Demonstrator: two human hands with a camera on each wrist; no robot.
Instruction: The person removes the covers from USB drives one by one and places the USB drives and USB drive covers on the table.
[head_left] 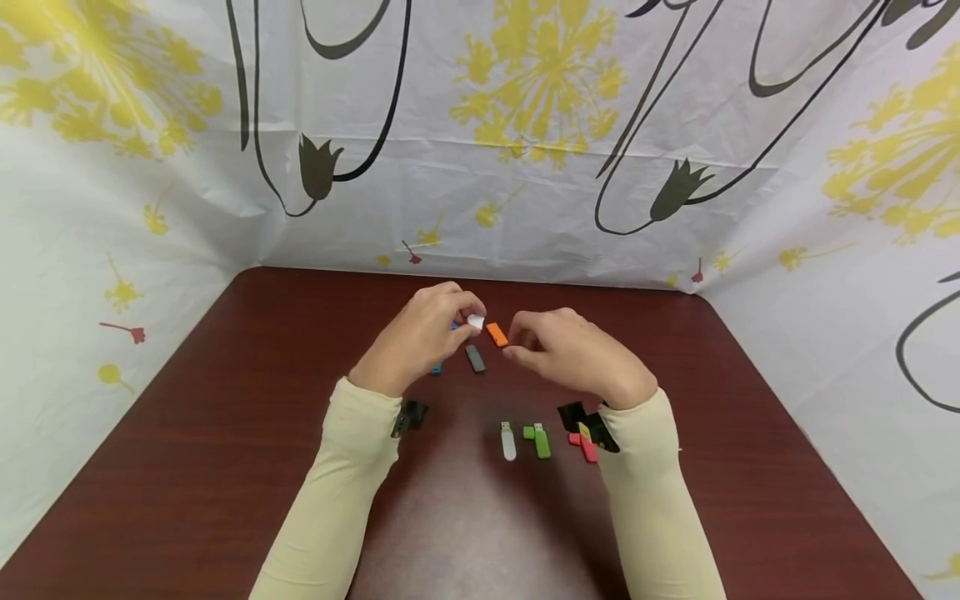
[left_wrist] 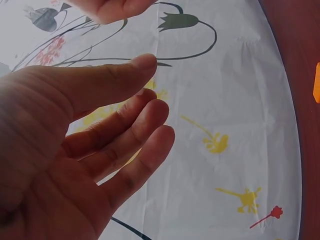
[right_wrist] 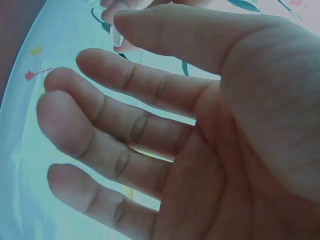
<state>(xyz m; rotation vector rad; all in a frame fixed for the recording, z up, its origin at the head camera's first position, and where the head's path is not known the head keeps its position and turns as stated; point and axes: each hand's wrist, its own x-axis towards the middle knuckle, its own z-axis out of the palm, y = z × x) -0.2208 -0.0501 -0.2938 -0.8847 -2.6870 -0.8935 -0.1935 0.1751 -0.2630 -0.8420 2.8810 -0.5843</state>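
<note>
Above the far part of the table, my left hand (head_left: 429, 333) pinches a small white piece (head_left: 476, 320) between thumb and fingertips; its exact kind cannot be told. In the left wrist view that hand (left_wrist: 105, 120) hides the piece. The right wrist view catches the white piece (right_wrist: 116, 36) near the top, behind the right thumb. My right hand (head_left: 573, 346) hovers to the right, fingers loosely bent, holding nothing. Between and below the hands lie an orange USB stick (head_left: 497, 335) and a grey USB stick (head_left: 476, 359). Blue items (head_left: 437, 368) show partly under the left hand.
Nearer on the dark red table (head_left: 300, 433) are a white USB stick (head_left: 508, 442), a green one (head_left: 542, 442) with its cap beside the plug, and a pink one (head_left: 588, 448) partly covered by the right wrist camera. Patterned white sheeting (head_left: 420, 192) encloses the back and sides.
</note>
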